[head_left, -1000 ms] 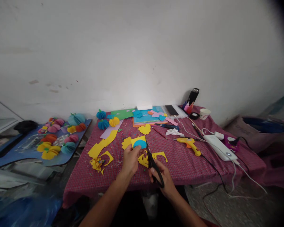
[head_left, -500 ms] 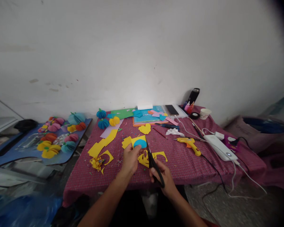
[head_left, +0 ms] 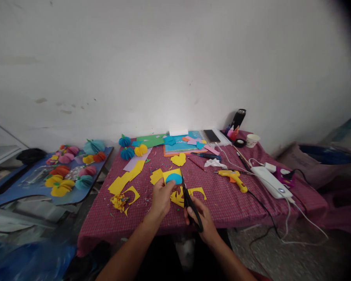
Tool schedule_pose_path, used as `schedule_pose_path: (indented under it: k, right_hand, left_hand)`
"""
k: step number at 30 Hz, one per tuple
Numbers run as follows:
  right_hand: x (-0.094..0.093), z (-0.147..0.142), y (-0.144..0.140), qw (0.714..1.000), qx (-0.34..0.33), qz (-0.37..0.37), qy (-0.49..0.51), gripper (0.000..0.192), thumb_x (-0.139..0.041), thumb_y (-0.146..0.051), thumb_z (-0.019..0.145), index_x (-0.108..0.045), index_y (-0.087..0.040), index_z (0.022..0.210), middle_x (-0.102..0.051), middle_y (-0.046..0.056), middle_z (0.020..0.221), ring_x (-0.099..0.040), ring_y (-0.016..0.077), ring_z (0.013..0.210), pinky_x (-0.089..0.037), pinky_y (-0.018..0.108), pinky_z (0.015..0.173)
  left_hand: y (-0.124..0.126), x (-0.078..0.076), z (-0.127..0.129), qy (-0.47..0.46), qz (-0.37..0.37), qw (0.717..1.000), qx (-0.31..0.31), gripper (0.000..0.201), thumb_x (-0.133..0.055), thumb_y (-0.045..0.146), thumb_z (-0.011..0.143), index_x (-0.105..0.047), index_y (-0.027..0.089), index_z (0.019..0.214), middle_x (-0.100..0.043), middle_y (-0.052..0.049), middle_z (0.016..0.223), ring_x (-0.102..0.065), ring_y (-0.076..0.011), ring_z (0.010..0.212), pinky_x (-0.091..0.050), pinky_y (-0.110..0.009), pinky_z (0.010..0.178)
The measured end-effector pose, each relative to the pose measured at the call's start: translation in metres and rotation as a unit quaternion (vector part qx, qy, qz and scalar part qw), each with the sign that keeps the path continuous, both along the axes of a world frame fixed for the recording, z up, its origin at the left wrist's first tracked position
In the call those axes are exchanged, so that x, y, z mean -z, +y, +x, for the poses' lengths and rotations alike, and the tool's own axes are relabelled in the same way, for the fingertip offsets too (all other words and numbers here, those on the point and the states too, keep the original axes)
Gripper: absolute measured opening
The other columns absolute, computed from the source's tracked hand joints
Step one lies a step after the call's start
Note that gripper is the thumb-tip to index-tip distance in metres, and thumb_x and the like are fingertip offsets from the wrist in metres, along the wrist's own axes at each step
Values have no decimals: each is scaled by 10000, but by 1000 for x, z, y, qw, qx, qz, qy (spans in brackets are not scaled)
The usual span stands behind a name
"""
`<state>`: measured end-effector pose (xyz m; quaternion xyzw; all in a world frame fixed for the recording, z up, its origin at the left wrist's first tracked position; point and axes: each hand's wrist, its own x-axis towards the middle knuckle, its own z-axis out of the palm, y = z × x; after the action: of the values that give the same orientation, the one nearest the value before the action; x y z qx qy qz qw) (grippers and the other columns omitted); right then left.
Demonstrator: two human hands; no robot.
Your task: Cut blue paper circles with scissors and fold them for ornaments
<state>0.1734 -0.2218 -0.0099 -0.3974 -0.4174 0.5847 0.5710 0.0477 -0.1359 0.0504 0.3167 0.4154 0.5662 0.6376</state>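
My left hand [head_left: 163, 194] pinches a blue paper disc [head_left: 174, 178] together with a piece of yellow paper [head_left: 170, 173] that lies behind it. In my right hand [head_left: 201, 218] is a pair of black-handled scissors [head_left: 190, 202], its blades pointing up along the right edge of the yellow paper. Whether the blades are parted is hard to make out. Under and beside the hands lie yellow paper offcuts [head_left: 199, 191] with curved cuts. A crumpled bunch of yellow scraps [head_left: 119, 202] sits to the left, near yellow strips [head_left: 121, 183].
A yellow glue gun [head_left: 235, 179] and a white power strip [head_left: 271, 182] with trailing cables lie at right. Paper pumpkins [head_left: 127, 153] stand at the back left; more rest on a blue side table [head_left: 105, 155]. A phone [head_left: 212, 136] and cup [head_left: 252, 140] are at the back.
The view has shifted very slightly. Both hands keep nearly the same place, with the scissors still at the right edge of the yellow paper.
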Motion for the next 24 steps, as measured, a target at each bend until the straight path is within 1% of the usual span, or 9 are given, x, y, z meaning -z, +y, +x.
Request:
schedule_pose_path:
  k: [5,10,14,24]
  right_hand:
    - [1,1,1,1000,1,2,-8,400,-640,-434,873,-590,-179,1177,-565,-15,679,-502,124,532,-366,249,520]
    - [2,1,1,1000,16,8,-11,399,-638,-453,865,-606,-181,1154,-545,-24,645,-477,121,510,-354,246,506]
    - [1,3,1,1000,11,7,-11,378,-643,-440,865,-613,-187,1144,-539,-29,635,-468,118,502,-341,240,497]
    - [-1,6,0,1000,0,10,-4,389,-652,-448,861,-602,-191,1149,-562,-17,678,-514,125,545,-365,235,509]
  left_hand:
    - [0,0,0,-2,8,1000,4,234,-757,256,629,-648,146,805,-705,-53,756,-649,-171,640,-492,-296,635]
    - [0,0,0,2,2,1000,6,250,-767,264,613,-651,143,799,-707,-63,763,-658,-182,646,-494,-303,636]
    - [2,1,0,-2,1,1000,14,241,-759,261,619,-647,144,798,-711,-68,761,-661,-188,644,-494,-301,621]
    - [4,2,0,4,19,1000,24,207,-737,239,641,-647,144,802,-699,-55,741,-639,-166,623,-487,-282,603]
